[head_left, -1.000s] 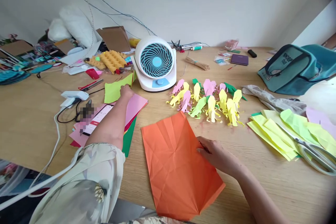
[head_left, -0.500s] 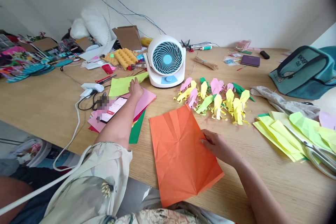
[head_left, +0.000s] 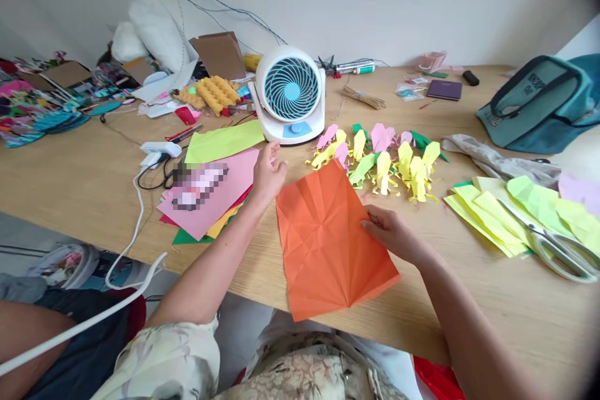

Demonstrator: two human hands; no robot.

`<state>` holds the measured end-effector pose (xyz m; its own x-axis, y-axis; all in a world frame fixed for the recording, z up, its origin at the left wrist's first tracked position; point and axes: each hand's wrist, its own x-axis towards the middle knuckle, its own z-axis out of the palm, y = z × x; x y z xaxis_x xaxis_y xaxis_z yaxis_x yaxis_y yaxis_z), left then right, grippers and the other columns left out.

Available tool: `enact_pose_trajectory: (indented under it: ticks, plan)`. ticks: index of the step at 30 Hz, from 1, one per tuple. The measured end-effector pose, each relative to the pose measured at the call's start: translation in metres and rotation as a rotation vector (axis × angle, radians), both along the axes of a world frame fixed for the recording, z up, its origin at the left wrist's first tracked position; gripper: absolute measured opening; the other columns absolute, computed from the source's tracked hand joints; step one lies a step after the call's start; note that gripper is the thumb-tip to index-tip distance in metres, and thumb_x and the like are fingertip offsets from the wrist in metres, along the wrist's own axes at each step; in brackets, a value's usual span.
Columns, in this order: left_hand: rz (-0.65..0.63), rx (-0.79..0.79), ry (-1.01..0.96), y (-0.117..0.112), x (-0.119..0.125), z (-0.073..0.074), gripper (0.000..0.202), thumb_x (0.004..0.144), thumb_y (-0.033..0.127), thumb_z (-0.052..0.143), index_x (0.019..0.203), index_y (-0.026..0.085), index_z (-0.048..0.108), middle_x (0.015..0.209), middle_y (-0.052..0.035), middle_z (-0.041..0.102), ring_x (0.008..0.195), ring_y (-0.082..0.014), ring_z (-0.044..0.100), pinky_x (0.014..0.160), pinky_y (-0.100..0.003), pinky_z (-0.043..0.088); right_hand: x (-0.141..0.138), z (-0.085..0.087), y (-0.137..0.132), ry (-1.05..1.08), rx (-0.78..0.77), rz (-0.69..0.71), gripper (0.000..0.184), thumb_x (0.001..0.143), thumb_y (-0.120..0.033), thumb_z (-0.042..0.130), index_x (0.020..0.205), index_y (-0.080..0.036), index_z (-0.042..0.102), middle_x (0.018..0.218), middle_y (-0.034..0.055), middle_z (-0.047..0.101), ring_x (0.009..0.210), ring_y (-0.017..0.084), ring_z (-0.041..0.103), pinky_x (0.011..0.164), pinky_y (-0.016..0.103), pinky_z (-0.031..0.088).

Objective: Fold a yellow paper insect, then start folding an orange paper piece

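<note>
An orange sheet of paper point(head_left: 328, 237), covered in radiating creases, lies at the table's front with its near edge hanging over. My right hand point(head_left: 391, 231) pinches the sheet's right edge between thumb and fingers. My left hand point(head_left: 269, 175) is raised just off the sheet's upper left corner, empty, thumb apart from the fingers. To its left lie a pink sheet point(head_left: 234, 184) on a pile of coloured paper and a lime-green sheet point(head_left: 225, 140). Several folded paper figures point(head_left: 383, 172) in yellow, pink and green stand beyond the orange sheet.
A white fan point(head_left: 293, 90) stands behind my left hand. Scissors point(head_left: 557, 247) rest on yellow paper point(head_left: 487, 215) at the right, near a teal bag point(head_left: 534, 106). A blurred-out phone lies on the pink sheet. A white cable point(head_left: 135, 212) runs off the table's left front.
My left hand has come back from the lime-green sheet toward the orange sheet. The paper pile has shifted and the lime-green sheet lies flatter. My right hand still holds the orange sheet.
</note>
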<state>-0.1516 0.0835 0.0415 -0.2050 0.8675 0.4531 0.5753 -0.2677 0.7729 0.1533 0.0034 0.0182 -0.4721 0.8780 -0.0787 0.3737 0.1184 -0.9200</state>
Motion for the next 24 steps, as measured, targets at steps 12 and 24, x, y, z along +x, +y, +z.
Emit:
enact_pose_trajectory:
  ticks: [12,24]
  plan:
    - [-0.103,-0.115,-0.272,-0.039,0.037,-0.04,0.055,0.084,0.036,0.064,0.134,0.022,0.046,0.14,-0.0153,0.05,0.133,-0.027,0.049,0.103,-0.041,0.047,0.041,-0.004,-0.009,0.251,-0.097,-0.138,0.032,0.086,-0.054,0.061,0.091,-0.023,0.059,0.092,0.0036,0.067,0.084,0.02,0.063,0.072,0.031,0.053]
    - [-0.288,-0.449,-0.36,-0.047,0.039,-0.046,0.1,0.075,0.033,0.073,0.155,0.018,0.014,0.097,-0.0064,0.067,0.083,-0.0178,0.068,0.073,-0.031,0.054,0.039,-0.018,-0.017,0.389,-0.097,-0.309,0.037,0.084,-0.056,0.063,0.104,-0.025,0.062,0.107,0.0051,0.07,0.095,0.023,0.066,0.082,0.036,0.056]
